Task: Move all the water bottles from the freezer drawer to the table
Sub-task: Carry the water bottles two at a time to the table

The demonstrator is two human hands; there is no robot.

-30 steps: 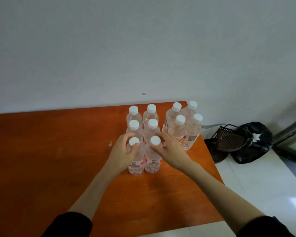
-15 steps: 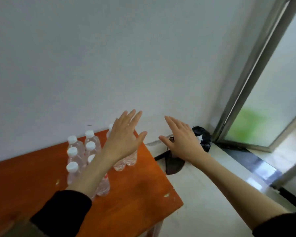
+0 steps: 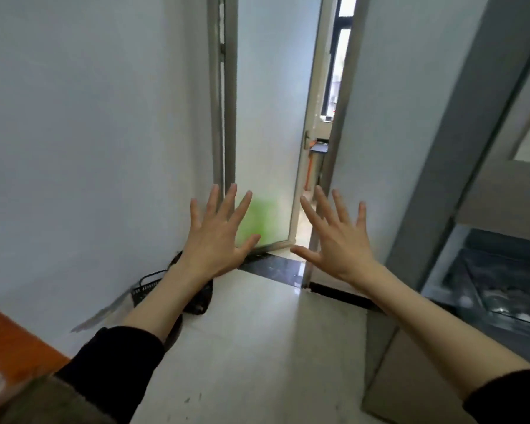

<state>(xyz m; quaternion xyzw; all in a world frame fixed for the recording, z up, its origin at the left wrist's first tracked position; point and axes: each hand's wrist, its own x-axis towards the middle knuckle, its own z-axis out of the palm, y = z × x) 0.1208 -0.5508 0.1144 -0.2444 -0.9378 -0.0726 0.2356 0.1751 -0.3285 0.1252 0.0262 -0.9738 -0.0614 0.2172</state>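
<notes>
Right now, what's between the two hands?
Nothing is held between them. In the head view, the left hand and right hand are spread open in the air, with only the doorway's dark threshold and pale floor showing behind the gap.

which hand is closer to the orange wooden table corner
Left. The left hand is raised over the floor right of the orange wooden table; the right hand is farther right still, towards the freezer side.

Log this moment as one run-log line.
left hand: open, empty | right hand: open, empty | table: corner at lower left | freezer drawer: open at right
</notes>
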